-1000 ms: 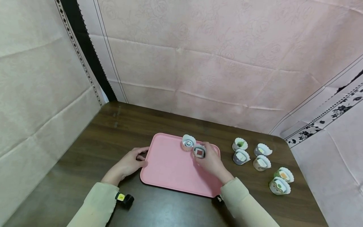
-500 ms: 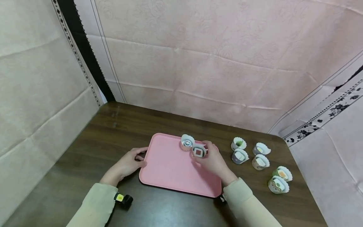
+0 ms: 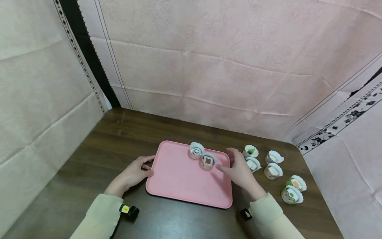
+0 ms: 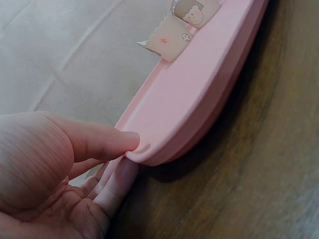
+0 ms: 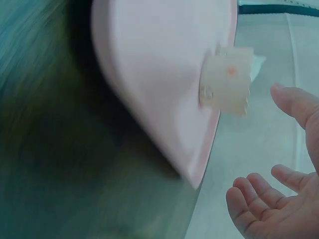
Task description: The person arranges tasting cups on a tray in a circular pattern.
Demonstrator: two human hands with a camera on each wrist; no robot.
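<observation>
A pink tray [image 3: 185,181] lies on the dark wooden table. My left hand [image 3: 132,174] pinches its left edge, the thumb [image 4: 112,142] on top and fingers below in the left wrist view. Two paper baking cups stand together near the tray's far edge. One cup [image 3: 207,161] shows a reddish-brown square in a white border; the other cup [image 3: 196,150] shows a dark swirl on white. My right hand [image 3: 241,172] hovers over the tray's right edge, fingers apart and holding nothing. In the right wrist view, the nearer cup [image 5: 227,82] stands clear of its fingers.
Several more paper cups stand to the right of the tray in pairs: one pair [image 3: 252,162] partly behind my right hand, a second pair [image 3: 273,170], and a third pair [image 3: 292,195] nearest me. Pale cloth [image 3: 191,66] hangs behind the table [image 3: 143,132].
My right hand has let go of the cup with the brown square and moved right, away from it. That cup stays on the tray. The left hand keeps its place on the edge.
</observation>
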